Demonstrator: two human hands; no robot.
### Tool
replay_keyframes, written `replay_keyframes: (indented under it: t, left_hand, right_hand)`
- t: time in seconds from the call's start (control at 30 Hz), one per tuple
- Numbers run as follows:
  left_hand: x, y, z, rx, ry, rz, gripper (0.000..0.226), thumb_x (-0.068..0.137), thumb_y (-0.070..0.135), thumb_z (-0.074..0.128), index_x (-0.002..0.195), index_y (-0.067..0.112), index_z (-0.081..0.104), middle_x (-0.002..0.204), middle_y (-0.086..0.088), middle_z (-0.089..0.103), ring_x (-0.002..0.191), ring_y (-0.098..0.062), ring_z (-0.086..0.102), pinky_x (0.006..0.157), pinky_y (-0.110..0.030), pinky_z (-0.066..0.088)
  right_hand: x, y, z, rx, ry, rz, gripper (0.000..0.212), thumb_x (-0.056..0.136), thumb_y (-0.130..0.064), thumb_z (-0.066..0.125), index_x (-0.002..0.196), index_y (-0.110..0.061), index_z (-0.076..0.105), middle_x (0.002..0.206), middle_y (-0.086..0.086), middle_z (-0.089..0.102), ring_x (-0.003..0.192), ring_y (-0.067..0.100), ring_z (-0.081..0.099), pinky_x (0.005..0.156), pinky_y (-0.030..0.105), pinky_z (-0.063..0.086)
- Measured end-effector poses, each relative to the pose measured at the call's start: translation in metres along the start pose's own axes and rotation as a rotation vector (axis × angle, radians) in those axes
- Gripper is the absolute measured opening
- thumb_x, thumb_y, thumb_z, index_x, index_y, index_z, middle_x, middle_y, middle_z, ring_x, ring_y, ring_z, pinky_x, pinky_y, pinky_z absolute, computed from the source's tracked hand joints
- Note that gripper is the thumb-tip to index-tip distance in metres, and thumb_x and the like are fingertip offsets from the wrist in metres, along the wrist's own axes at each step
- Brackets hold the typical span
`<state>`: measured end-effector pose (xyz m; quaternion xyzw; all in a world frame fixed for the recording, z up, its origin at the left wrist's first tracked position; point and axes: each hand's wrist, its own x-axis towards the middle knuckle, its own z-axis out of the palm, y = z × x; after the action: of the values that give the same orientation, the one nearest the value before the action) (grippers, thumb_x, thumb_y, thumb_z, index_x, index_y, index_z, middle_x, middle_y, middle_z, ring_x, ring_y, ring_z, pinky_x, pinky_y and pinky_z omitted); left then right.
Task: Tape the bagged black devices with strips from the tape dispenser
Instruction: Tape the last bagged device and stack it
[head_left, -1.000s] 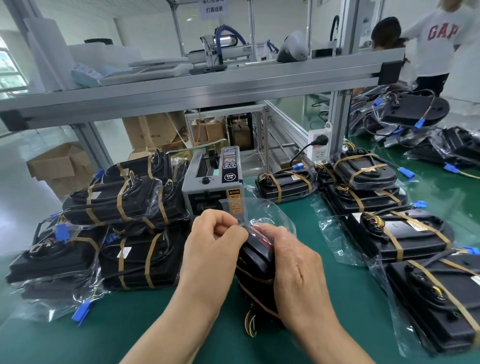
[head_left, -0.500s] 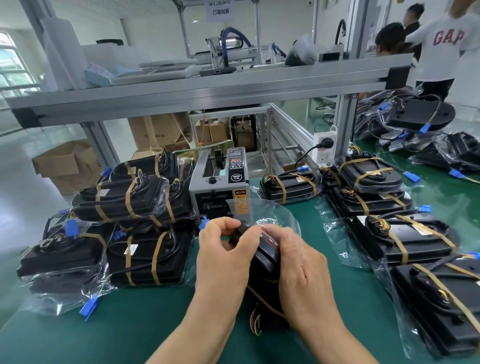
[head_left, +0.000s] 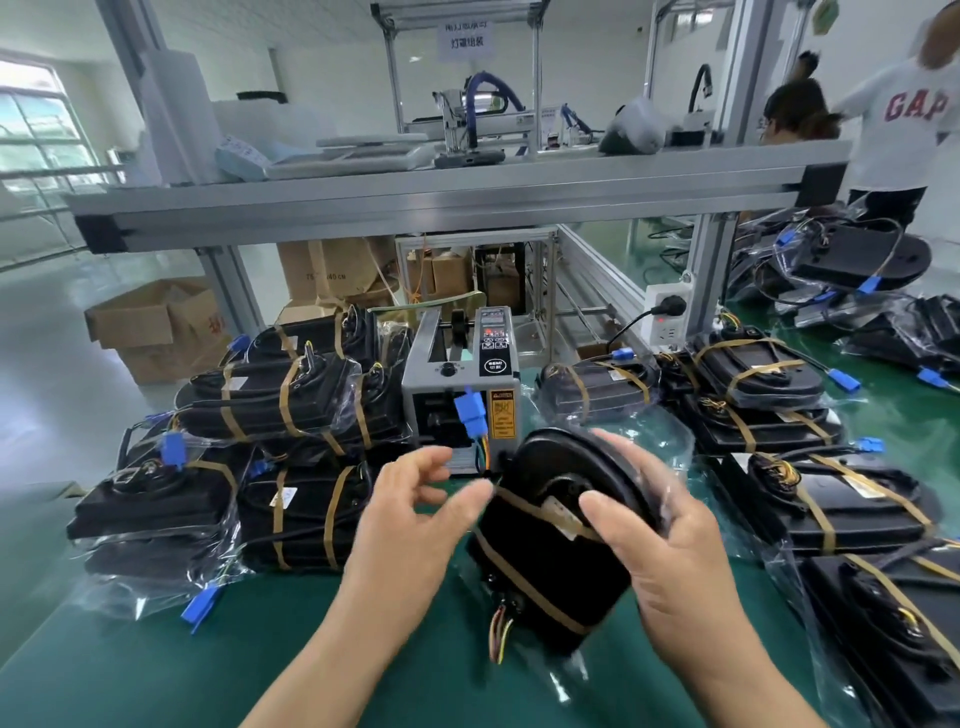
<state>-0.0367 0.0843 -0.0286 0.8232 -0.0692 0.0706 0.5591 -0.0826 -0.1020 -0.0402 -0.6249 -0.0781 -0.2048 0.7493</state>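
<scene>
Centre of frame, bagged black device (head_left: 550, 564): tilted, in your right hand (head_left: 675, 561), grip clamped round it.
Left hand (head_left: 400, 525): grip apart, fingers loose, just beside it.
Tape dispenser (head_left: 457, 382): behind, on the bench (head_left: 130, 675).

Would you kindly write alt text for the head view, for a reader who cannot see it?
A right hand grips a bagged black device, crossed by brown tape strips, above a green table; the left hand hovers open beside it. A grey tape dispenser stands behind, between stacks of taped devices.
</scene>
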Motion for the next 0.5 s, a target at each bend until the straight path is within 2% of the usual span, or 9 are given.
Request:
replay_keyframes:
  t: [0.07,0.1,0.2,0.27,0.33,0.43,0.5]
  left_hand:
    - [0.005,-0.005,-0.003,0.073,-0.197,-0.002,0.051,0.084,0.039,0.074,0.130,0.029,0.055,0.123,0.012,0.062,0.114,0.000,0.057,0.104,-0.030,0.045]
    - [0.008,-0.007,-0.006,0.027,-0.301,0.003,0.052,0.084,0.039,0.075,0.130,0.027,0.056,0.123,0.010,0.065,0.117,-0.004,0.059,0.105,-0.031,0.045]
    - [0.013,-0.008,-0.012,-0.143,-0.515,0.030,0.052,0.073,0.034,0.083,0.120,0.025,0.064,0.112,0.001,0.073,0.107,-0.014,0.068,0.089,-0.023,0.052]
    - [0.014,-0.008,-0.011,-0.195,-0.536,0.046,0.054,0.067,0.030,0.086,0.117,0.026,0.066,0.109,-0.002,0.075,0.103,-0.017,0.070,0.086,-0.023,0.053]
    - [0.017,-0.007,-0.013,-0.167,-0.496,0.094,0.058,0.064,0.029,0.088,0.118,0.026,0.066,0.109,0.000,0.075,0.104,-0.015,0.070,0.089,-0.023,0.051]
    - [0.025,0.002,-0.019,0.137,-0.479,0.253,0.061,0.063,0.036,0.090,0.119,0.038,0.064,0.113,0.014,0.070,0.108,-0.004,0.064,0.092,-0.016,0.047]
    - [0.027,0.008,-0.017,0.357,-0.489,0.319,0.069,0.061,0.041,0.090,0.124,0.039,0.062,0.114,0.022,0.066,0.110,0.002,0.058,0.096,-0.020,0.045]
  right_hand:
    - [-0.001,0.007,0.002,0.156,0.006,0.008,0.048,0.066,-0.032,0.076,0.114,-0.034,0.072,0.114,0.002,0.075,0.105,0.015,0.071,0.082,0.017,0.055]
    - [-0.002,0.011,0.004,0.220,-0.003,0.030,0.048,0.067,-0.031,0.076,0.115,-0.031,0.072,0.116,0.006,0.074,0.107,0.019,0.071,0.083,0.021,0.056]
    - [-0.007,0.023,0.002,0.239,-0.072,0.087,0.053,0.068,-0.030,0.077,0.121,-0.029,0.069,0.123,0.009,0.071,0.115,0.024,0.068,0.086,0.024,0.055]
    - [-0.008,0.024,-0.006,0.207,-0.166,0.126,0.059,0.068,-0.030,0.079,0.126,-0.030,0.066,0.128,0.008,0.068,0.120,0.024,0.065,0.090,0.024,0.054]
    - [-0.002,0.018,-0.019,0.146,-0.277,0.147,0.067,0.068,-0.035,0.085,0.131,-0.027,0.063,0.133,0.008,0.066,0.125,0.024,0.061,0.094,0.025,0.052]
    - [0.012,0.010,-0.039,0.036,-0.317,0.157,0.062,0.072,-0.034,0.083,0.130,-0.026,0.063,0.135,0.006,0.064,0.129,0.023,0.059,0.102,0.027,0.049]
    - [0.019,0.010,-0.043,-0.048,-0.321,0.183,0.056,0.074,-0.035,0.079,0.128,-0.033,0.065,0.134,0.000,0.066,0.127,0.018,0.059,0.102,0.024,0.048]
